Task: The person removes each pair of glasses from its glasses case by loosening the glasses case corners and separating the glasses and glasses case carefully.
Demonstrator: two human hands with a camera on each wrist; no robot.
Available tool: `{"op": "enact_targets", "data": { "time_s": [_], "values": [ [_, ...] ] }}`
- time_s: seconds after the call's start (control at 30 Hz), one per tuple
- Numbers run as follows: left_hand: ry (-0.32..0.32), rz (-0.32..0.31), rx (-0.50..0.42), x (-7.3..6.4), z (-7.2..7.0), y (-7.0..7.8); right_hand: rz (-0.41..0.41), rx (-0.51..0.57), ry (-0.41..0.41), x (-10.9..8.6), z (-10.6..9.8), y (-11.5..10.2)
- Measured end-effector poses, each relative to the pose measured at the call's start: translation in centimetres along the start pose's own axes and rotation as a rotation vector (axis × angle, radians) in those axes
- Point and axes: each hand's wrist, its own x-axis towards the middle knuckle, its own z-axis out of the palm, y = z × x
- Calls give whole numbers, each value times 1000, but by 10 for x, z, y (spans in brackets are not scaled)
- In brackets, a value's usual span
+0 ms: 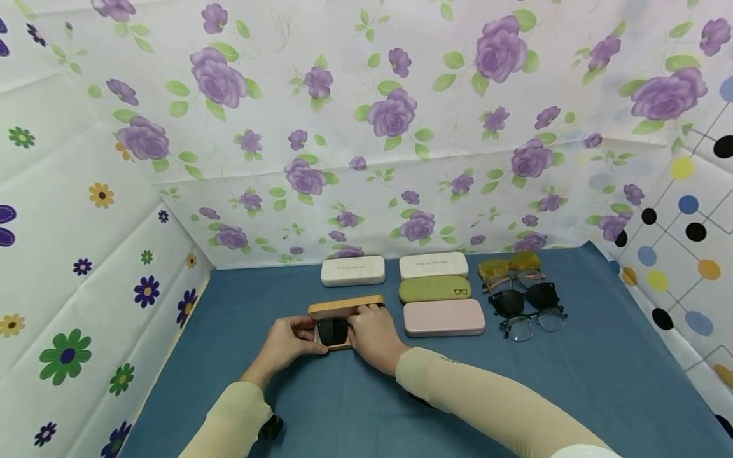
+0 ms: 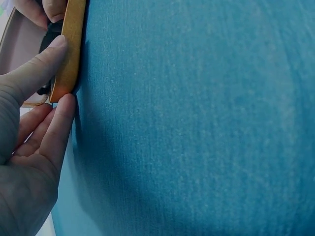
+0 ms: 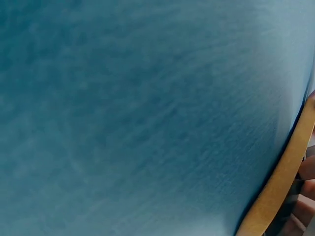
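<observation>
An orange-yellow glasses case (image 1: pixel 346 308) with a pale lining stands with its lid raised on the blue cloth. Dark-lensed sunglasses (image 1: pixel 332 331) lie inside it. My left hand (image 1: pixel 286 343) grips the case's left end. In the left wrist view the thumb (image 2: pixel 42 64) reaches over the near wall and the other fingers sit at the end from outside. My right hand (image 1: pixel 375 334) reaches into the right side, fingers curled and pinching the sunglasses. The right wrist view catches only the case wall (image 3: pixel 278 191) and some fingertips (image 3: pixel 307 189); the far lens is hidden behind the right hand.
Behind the open case lies a white case (image 1: pixel 352 271). To the right, another white case (image 1: pixel 433 265), a green case (image 1: pixel 435 289) and a pink case (image 1: pixel 444 317) are lined up. Beyond them sit yellow glasses (image 1: pixel 509 266), black sunglasses (image 1: pixel 523 299) and clear glasses (image 1: pixel 535 324).
</observation>
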Motion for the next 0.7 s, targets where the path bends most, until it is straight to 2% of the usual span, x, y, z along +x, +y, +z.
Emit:
{"op": "enact_targets", "data": {
  "time_s": [0.23,0.53,0.7],
  "values": [
    [14,6,8,1,0,-2,-61,64,63,1,-4,2],
    [10,23,-10,0,0,-2,-86,223,64,0,-8,9],
    [7,22,-14,-1,1,-5,-163,223,157,-4,-1,13]
  ]
}}
